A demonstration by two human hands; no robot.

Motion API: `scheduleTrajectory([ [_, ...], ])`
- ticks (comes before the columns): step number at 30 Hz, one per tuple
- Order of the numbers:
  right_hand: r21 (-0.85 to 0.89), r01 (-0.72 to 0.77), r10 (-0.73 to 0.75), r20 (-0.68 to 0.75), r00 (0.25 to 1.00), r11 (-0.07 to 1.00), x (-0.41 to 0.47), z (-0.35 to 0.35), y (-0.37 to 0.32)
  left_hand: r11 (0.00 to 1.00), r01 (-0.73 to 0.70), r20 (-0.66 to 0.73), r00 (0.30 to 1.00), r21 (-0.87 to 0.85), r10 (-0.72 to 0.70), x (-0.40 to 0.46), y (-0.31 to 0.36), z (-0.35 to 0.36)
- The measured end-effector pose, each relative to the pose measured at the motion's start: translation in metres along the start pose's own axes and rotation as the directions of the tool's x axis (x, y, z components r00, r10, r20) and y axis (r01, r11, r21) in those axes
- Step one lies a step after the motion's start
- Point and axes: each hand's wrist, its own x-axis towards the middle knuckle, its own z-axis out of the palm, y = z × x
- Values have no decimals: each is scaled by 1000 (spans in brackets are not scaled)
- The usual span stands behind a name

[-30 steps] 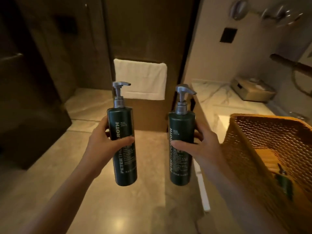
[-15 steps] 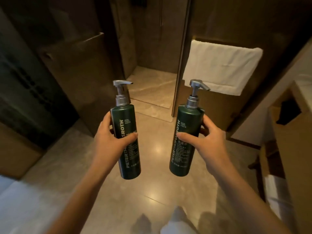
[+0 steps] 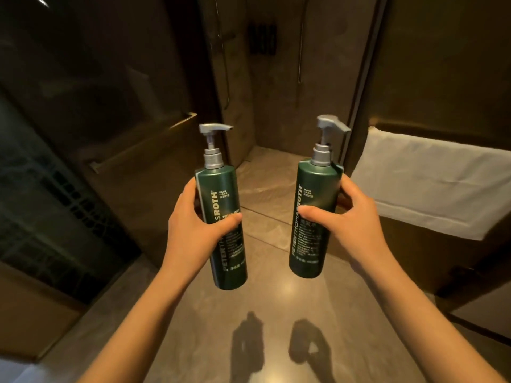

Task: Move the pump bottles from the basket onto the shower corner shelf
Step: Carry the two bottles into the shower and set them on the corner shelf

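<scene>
Pump bottles, one gripped in each hand, over the tiled floor (image 3: pixel 265 313).

Left hand (image 3: pixel 190 230) wraps the skin-care bottle (image 3: pixel 224 225), right hand (image 3: pixel 351 225) the hair-care bottle (image 3: pixel 315 217); both near upright, nozzles pointing right, facing the dim shower stall, white towel (image 3: pixel 431 186) alongside.

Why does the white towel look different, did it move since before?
Cannot tell. The white folded towel slid rightward in view, but so did the dark wall it hangs on, so likely the head turned left.
</scene>
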Motion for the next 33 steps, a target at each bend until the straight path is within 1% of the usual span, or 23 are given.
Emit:
scheduleTrajectory([
  [5, -50, 9, -6, 60, 998, 999, 98, 24, 22, 999, 36, -49, 998, -23, -37, 90, -30, 25],
  [9, -72, 10, -5, 67, 998, 997, 175, 50, 48, 997, 51, -35, 998, -59, -53, 170, -61, 43],
  [12, -93, 38, -35, 41, 999, 995, 243, 71, 53, 996, 27, -24, 999, -85, -29, 242, -77, 50],
  [16, -116, 89, -88, 16, 996, 989, 341, 97, 43, 993, -5, -8, 1000, -121, 4, 350, -91, 57],
  [19, -120, 121, -123, -10, 992, 985, 407, 109, 41, 992, -30, 20, 999, -124, 32, 430, -97, 73],
  [23, -126, 73, -82, -68, 994, 989, 484, 117, 58, 986, -2, 74, 997, -169, 15, 516, -116, 111],
  [25, -124, 45, -56, -88, 995, 991, 525, 119, 74, 986, 17, 94, 996, -165, -2, 556, -127, 130],
  [28, -85, 8, -17, -105, 994, 996, 591, 124, 97, 983, 44, 107, 994, -177, -25, 619, -144, 156],
  [30, -54, 19, -26, -141, 990, 998, 638, 125, 111, 983, 35, 98, 995, -181, -17, 663, -148, 174],
  [33, -19, 76, -78, -190, 979, 997, 717, 119, 116, 984, 20, 88, 996, -176, -4, 735, -141, 201],
])
